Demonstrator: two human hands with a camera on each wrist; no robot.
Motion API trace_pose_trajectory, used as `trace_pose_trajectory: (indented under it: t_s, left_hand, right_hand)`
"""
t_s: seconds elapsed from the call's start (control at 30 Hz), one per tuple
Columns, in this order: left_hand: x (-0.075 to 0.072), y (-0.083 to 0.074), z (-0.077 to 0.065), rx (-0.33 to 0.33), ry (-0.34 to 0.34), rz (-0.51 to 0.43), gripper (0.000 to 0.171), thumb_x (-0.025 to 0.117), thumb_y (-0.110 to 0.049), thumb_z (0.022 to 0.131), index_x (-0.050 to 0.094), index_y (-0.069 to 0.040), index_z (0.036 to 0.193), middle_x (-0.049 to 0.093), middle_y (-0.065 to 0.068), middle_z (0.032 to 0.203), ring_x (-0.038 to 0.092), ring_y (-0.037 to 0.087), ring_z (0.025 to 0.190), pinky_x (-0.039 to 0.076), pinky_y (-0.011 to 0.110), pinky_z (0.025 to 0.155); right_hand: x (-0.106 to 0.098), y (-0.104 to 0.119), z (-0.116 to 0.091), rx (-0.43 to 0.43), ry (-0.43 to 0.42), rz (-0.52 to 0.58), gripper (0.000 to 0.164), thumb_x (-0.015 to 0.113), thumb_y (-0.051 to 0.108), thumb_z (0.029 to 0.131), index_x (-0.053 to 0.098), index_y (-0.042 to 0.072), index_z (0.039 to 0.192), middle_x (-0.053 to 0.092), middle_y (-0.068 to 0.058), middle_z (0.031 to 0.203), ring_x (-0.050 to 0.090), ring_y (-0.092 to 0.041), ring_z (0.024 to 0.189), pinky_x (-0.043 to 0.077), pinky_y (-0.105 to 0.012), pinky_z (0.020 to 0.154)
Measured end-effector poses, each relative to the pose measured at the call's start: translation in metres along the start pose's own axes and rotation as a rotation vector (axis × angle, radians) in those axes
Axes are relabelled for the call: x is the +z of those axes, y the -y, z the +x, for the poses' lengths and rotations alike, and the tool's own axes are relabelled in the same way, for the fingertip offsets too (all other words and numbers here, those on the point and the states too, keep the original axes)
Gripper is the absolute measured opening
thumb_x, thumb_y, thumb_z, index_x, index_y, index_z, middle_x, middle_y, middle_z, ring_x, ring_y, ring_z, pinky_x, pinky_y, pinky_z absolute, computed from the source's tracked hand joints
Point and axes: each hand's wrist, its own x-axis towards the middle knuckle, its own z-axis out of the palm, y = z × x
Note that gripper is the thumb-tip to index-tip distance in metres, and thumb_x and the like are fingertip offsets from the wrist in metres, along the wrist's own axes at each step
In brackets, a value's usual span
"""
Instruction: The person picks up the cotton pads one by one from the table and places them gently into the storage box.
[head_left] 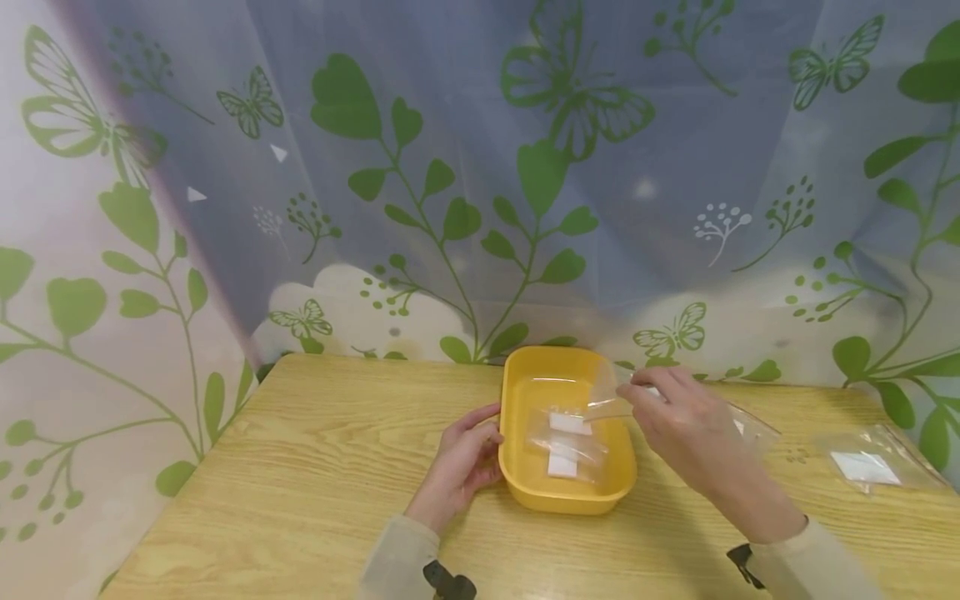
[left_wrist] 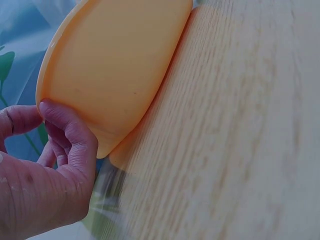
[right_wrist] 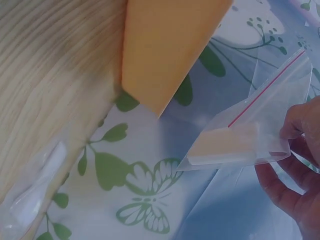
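Note:
A yellow plastic basin (head_left: 570, 502) stands on the wooden table, and clear bags with white labels (head_left: 570, 423) lie inside it. At its left side my left hand (head_left: 459, 467) pinches the rim between thumb and fingers, as the basin wall (left_wrist: 120, 60) in the left wrist view shows. Over the basin's right side, my right hand (head_left: 693, 425) grips a clear zip bag (head_left: 604, 393) by one end. The right wrist view shows this bag's red seal line and a pale, flat piece (right_wrist: 225, 145) inside it.
To the right lie more clear bags, one with a white label (head_left: 866, 468), another partly behind my right hand (head_left: 750, 429). A curtain (head_left: 420, 208) printed with leaves and butterflies hangs along the table's back edge. Bare wood (head_left: 300, 475) extends left of the basin.

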Motion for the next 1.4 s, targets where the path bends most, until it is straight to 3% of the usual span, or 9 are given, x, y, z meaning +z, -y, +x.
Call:
trace_pose_trajectory:
  t_s: [0.2, 0.33, 0.5, 0.73, 0.9, 1.07, 1.17, 1.3, 1.4]
  left_hand:
    - [-0.001, 0.0, -0.001, 0.007, 0.01, 0.017, 0.06, 0.057, -0.006, 0.085, 0.053, -0.007, 0.145, 0.058, 0.001, 0.096, 0.056, 0.01, 0.076, 0.05, 0.022, 0.061]
    - [-0.001, 0.0, -0.001, 0.009, 0.011, 0.027, 0.059, 0.057, -0.007, 0.086, 0.053, -0.007, 0.145, 0.058, 0.001, 0.095, 0.056, 0.011, 0.076, 0.05, 0.022, 0.062]
    - [-0.001, 0.0, 0.0, 0.001, 0.001, 0.03, 0.06, 0.058, -0.007, 0.085, 0.054, -0.008, 0.145, 0.061, 0.003, 0.098, 0.058, 0.012, 0.077, 0.05, 0.022, 0.061]
    - [-0.001, 0.0, 0.001, -0.002, -0.002, 0.012, 0.061, 0.058, -0.005, 0.084, 0.054, -0.008, 0.145, 0.065, 0.003, 0.102, 0.061, 0.012, 0.08, 0.051, 0.022, 0.062]
    - [0.0, 0.0, 0.0, -0.001, 0.005, 0.002, 0.062, 0.058, -0.004, 0.083, 0.054, -0.007, 0.145, 0.065, 0.002, 0.103, 0.06, 0.011, 0.079, 0.05, 0.022, 0.062]
    - [0.001, 0.0, 0.002, -0.004, 0.007, -0.005, 0.062, 0.058, -0.004, 0.082, 0.054, -0.007, 0.145, 0.064, 0.002, 0.102, 0.059, 0.011, 0.079, 0.05, 0.022, 0.062]
    - [0.001, 0.001, 0.003, -0.003, 0.007, -0.009, 0.062, 0.058, -0.004, 0.082, 0.054, -0.007, 0.145, 0.064, 0.001, 0.101, 0.059, 0.01, 0.078, 0.049, 0.022, 0.062]
    - [0.001, 0.001, 0.004, 0.001, 0.013, -0.023, 0.063, 0.058, -0.004, 0.082, 0.053, -0.006, 0.145, 0.065, 0.0, 0.098, 0.059, 0.009, 0.076, 0.049, 0.022, 0.061]
    - [0.0, 0.002, 0.004, 0.004, 0.012, -0.024, 0.063, 0.057, -0.004, 0.082, 0.053, -0.006, 0.145, 0.064, 0.0, 0.096, 0.058, 0.009, 0.075, 0.049, 0.022, 0.061]
  right_hand:
    - [0.012, 0.007, 0.007, -0.024, -0.042, 0.04, 0.026, 0.066, -0.01, 0.074, 0.073, 0.004, 0.095, 0.071, -0.011, 0.094, 0.068, -0.028, 0.083, 0.06, -0.037, 0.065]
    - [0.019, 0.012, 0.01, -0.028, -0.023, 0.055, 0.023, 0.066, -0.009, 0.077, 0.073, 0.005, 0.095, 0.071, -0.01, 0.095, 0.069, -0.027, 0.085, 0.061, -0.036, 0.068]
    - [0.025, 0.018, 0.013, -0.033, -0.011, 0.06, 0.026, 0.067, -0.01, 0.076, 0.073, 0.005, 0.096, 0.07, -0.009, 0.096, 0.069, -0.026, 0.088, 0.061, -0.037, 0.072]
    - [0.04, 0.023, 0.014, -0.063, -0.06, 0.062, 0.029, 0.067, -0.011, 0.073, 0.073, 0.008, 0.094, 0.069, -0.007, 0.093, 0.068, -0.024, 0.082, 0.059, -0.033, 0.064]
    - [0.047, 0.026, 0.007, -0.037, 0.007, 0.115, 0.04, 0.074, -0.006, 0.069, 0.075, 0.009, 0.106, 0.069, -0.01, 0.101, 0.068, -0.026, 0.089, 0.06, -0.037, 0.071]
    - [0.041, 0.028, -0.002, 0.098, 0.116, 0.105, 0.038, 0.079, 0.01, 0.077, 0.074, 0.011, 0.115, 0.071, -0.012, 0.109, 0.07, -0.03, 0.097, 0.06, -0.045, 0.076]
    - [0.029, 0.026, -0.008, 0.213, 0.18, 0.053, 0.045, 0.078, 0.023, 0.083, 0.07, 0.013, 0.126, 0.069, -0.015, 0.123, 0.068, -0.037, 0.107, 0.059, -0.055, 0.078]
    - [0.013, 0.016, -0.02, 0.401, 0.312, -0.034, 0.061, 0.071, 0.04, 0.091, 0.055, 0.017, 0.145, 0.051, -0.021, 0.149, 0.052, -0.05, 0.13, 0.05, -0.071, 0.089]
    - [0.003, 0.008, -0.034, 0.52, 0.407, -0.089, 0.069, 0.064, 0.049, 0.095, 0.043, 0.019, 0.154, 0.038, -0.024, 0.158, 0.038, -0.055, 0.139, 0.04, -0.077, 0.096]
